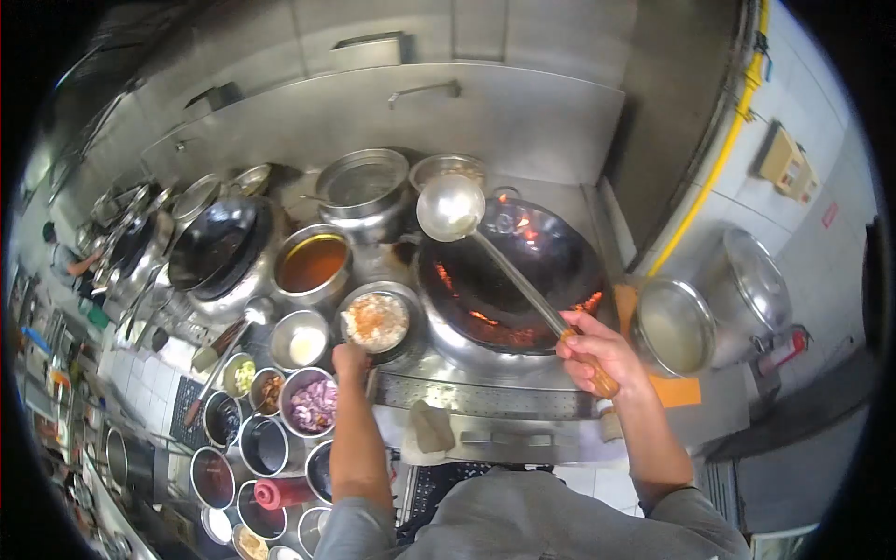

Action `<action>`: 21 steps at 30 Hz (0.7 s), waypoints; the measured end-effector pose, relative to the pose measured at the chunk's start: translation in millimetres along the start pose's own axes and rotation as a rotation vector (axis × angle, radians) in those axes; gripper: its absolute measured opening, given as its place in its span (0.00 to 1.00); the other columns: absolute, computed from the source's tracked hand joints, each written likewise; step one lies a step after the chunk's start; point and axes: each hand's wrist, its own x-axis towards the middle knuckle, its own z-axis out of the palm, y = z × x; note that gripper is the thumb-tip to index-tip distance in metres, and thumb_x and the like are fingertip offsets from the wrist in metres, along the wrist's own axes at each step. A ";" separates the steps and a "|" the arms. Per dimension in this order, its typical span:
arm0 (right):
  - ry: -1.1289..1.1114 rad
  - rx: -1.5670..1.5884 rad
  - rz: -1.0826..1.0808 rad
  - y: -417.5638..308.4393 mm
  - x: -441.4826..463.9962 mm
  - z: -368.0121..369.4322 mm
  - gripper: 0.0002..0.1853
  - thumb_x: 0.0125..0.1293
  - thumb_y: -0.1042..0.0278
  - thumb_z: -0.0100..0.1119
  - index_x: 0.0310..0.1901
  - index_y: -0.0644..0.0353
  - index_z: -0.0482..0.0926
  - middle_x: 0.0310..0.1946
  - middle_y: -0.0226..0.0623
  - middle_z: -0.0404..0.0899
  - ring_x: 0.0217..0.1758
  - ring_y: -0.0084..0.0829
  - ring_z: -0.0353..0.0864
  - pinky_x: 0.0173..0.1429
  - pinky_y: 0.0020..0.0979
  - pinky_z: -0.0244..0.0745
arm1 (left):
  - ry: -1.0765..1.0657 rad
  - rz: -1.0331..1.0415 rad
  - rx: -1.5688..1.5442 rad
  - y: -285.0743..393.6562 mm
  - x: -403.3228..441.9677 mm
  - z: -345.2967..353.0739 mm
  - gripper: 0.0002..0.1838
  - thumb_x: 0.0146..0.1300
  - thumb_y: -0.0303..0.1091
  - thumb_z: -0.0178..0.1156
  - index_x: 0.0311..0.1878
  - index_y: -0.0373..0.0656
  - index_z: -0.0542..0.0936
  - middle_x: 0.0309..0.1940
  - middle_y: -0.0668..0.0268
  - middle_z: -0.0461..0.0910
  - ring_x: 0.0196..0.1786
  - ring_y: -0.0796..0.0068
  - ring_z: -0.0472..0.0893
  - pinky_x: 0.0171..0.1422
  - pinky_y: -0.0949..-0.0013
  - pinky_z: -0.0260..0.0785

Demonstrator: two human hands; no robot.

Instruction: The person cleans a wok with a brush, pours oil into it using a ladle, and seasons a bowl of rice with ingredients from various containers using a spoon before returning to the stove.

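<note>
My right hand (597,355) is closed round the wooden handle of a long metal ladle (523,280). The ladle's round bowl, shiny and facing up, hangs over the back left of a large dark wok (509,271). Orange flames show at several spots round the wok's rim. My left hand (351,362) is closed at the near left edge of a bowl of food (375,322), white and grainy with an orange-brown topping. Its fingertips are hidden. That bowl sits over a darker round pan beside the wok.
A pot of orange-brown liquid (314,264) and a bowl of chopped purple onion (312,403) stand left. Several ingredient tins surround a red squeeze bottle (282,493). A pot of cloudy liquid (674,327) is at right. A person (70,266) stands far left.
</note>
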 end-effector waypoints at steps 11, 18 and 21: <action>-0.006 -1.343 -0.551 110.8 158.7 118.0 0.30 0.65 0.70 0.58 0.68 0.55 0.61 0.38 0.54 0.81 0.34 0.53 0.83 0.39 0.49 0.78 | -0.038 -0.160 -0.532 16.5 -2.2 11.1 0.08 0.62 0.24 0.53 0.37 0.28 0.79 0.29 0.53 0.83 0.21 0.63 0.83 0.19 0.64 0.74; 0.038 -0.892 -0.227 73.3 81.6 63.1 0.30 0.69 0.75 0.57 0.70 0.48 0.58 0.37 0.32 0.75 0.26 0.21 0.73 0.26 0.28 0.72 | 0.029 -0.070 -0.415 28.5 -21.1 -5.3 0.13 0.64 0.29 0.50 0.41 0.26 0.77 0.29 0.52 0.80 0.21 0.65 0.80 0.20 0.66 0.74; 0.180 -0.790 -0.124 31.4 14.0 6.9 0.31 0.69 0.77 0.56 0.70 0.50 0.58 0.34 0.31 0.72 0.22 0.20 0.71 0.22 0.26 0.68 | 0.014 -0.032 -0.468 32.0 -34.5 -17.8 0.10 0.64 0.29 0.51 0.41 0.30 0.75 0.27 0.55 0.79 0.21 0.67 0.80 0.19 0.67 0.74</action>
